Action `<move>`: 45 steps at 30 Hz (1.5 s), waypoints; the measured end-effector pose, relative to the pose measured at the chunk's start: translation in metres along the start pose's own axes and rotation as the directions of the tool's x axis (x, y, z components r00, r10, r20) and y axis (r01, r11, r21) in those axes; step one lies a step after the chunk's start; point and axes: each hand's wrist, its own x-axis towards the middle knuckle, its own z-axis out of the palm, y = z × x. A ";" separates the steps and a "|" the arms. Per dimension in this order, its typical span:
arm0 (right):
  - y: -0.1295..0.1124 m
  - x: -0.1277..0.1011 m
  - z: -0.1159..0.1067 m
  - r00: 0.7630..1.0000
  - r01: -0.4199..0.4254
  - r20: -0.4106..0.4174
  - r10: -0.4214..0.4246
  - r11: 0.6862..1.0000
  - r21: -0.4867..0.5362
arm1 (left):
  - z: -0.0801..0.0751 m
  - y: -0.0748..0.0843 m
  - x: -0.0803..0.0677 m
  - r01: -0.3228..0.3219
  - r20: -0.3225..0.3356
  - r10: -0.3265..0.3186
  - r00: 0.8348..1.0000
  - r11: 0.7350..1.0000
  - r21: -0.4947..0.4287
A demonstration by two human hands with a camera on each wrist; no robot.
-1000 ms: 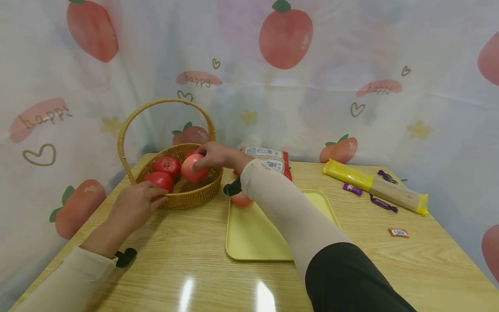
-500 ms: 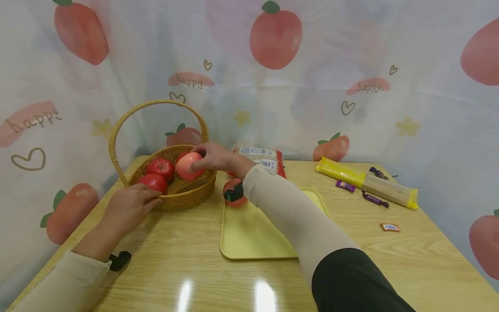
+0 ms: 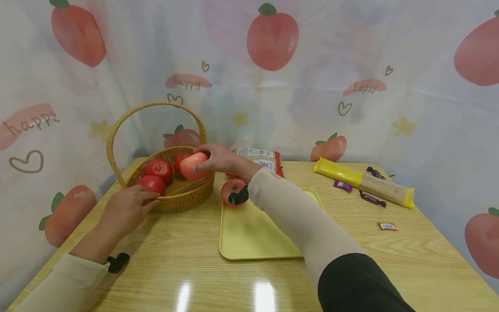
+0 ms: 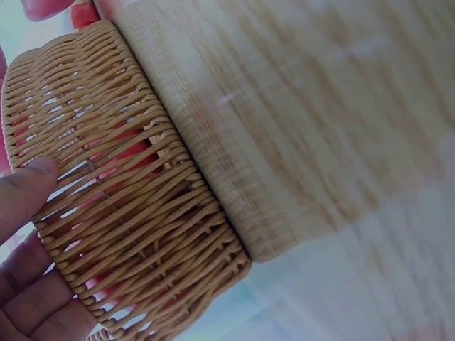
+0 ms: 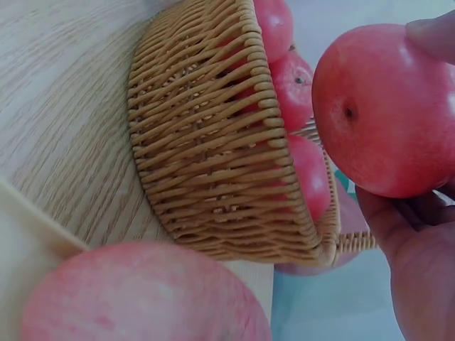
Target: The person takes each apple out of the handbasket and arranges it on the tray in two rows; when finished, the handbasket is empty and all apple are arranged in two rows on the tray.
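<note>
A light-red apple [image 3: 193, 166] is gripped between the thumb and fingers of my right hand [image 3: 219, 158], above the right side of the wicker basket [image 3: 183, 201]. In the right wrist view, that apple [image 5: 387, 110] sits higher than the basket's rim. Three red apples lie inside: a front one [image 3: 153, 185], one behind it [image 3: 159, 170], and another [image 3: 181, 161] partly covered by the held apple. My left hand [image 3: 126, 208] holds the basket's near-left rim; the left wrist view shows its thumb [image 4: 27, 193] on the woven side.
Right of the basket, a yellow tray [image 3: 253, 238] carries an apple [image 3: 231, 193] at its far-left corner, partly hidden by the right wrist strap. Behind stands a red-and-white packet [image 3: 255, 152]. A long yellow package [image 3: 364, 182] and several wrapped candies lie at right. The basket handle [image 3: 153, 104] arches high.
The head view has shifted slightly. My right hand has carried its apple a little to the right relative to the basket, revealing more of the apple behind. My left hand stays on the rim.
</note>
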 end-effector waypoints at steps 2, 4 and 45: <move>0.002 -0.003 -0.002 1.000 -0.003 -0.005 0.003 1.000 -0.002 | 0.001 0.000 0.000 -0.006 -0.008 0.006 1.000 1.000 0.002; 0.003 -0.006 -0.004 1.000 -0.006 -0.010 0.006 1.000 -0.009 | 0.001 0.000 0.000 -0.011 -0.015 0.011 1.000 1.000 0.003; 0.017 -0.071 -0.031 0.996 0.055 -0.078 -0.053 0.998 0.028 | 0.004 -0.005 -0.001 -0.036 -0.044 0.037 0.998 0.999 0.011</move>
